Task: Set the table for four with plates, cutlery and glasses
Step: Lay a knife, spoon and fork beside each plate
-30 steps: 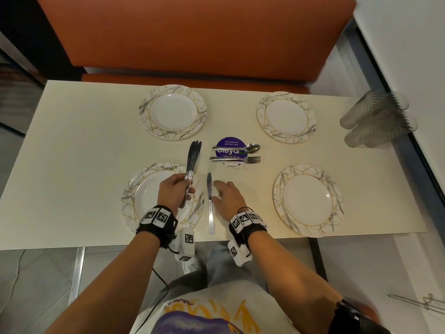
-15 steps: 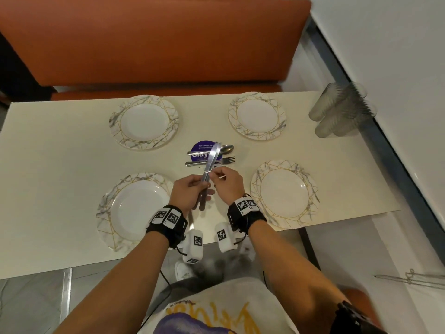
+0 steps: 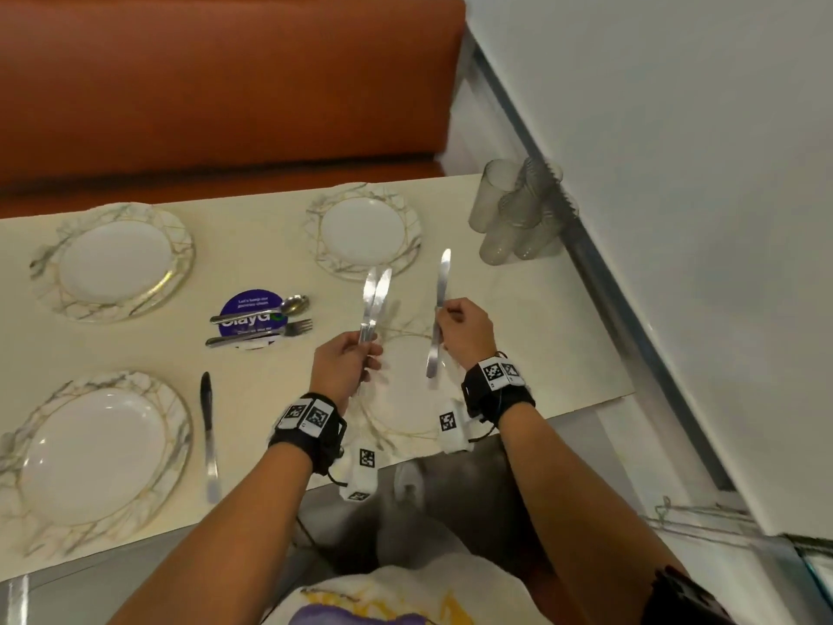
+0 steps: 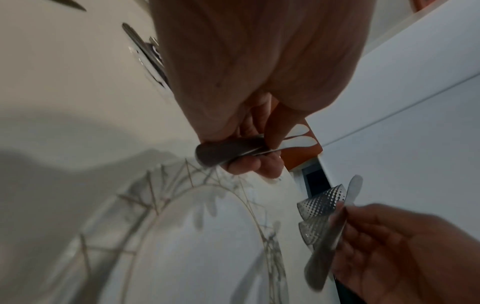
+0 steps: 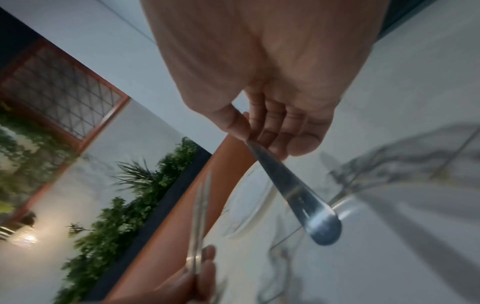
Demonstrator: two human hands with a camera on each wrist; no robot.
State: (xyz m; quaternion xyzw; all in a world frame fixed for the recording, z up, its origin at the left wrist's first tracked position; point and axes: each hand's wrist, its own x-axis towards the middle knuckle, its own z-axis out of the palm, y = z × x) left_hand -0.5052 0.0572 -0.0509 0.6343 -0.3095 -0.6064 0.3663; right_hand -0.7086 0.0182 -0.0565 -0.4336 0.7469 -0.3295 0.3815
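The right hand (image 3: 464, 329) pinches 1 knife (image 3: 439, 309) by its handle only, blade up, above the plate (image 3: 405, 426) at lower centre of the head view; so light a pinch could let it swing or drop and clatter onto the rim. The left hand (image 3: 345, 365) grips 2 more knives (image 3: 375, 304), which could slide against each other. Half a second ago both hands met on 1 bundle left of this plate; now they are apart. 1 knife (image 3: 208, 430) lies on the worktop (image 3: 252, 259) at lower left.
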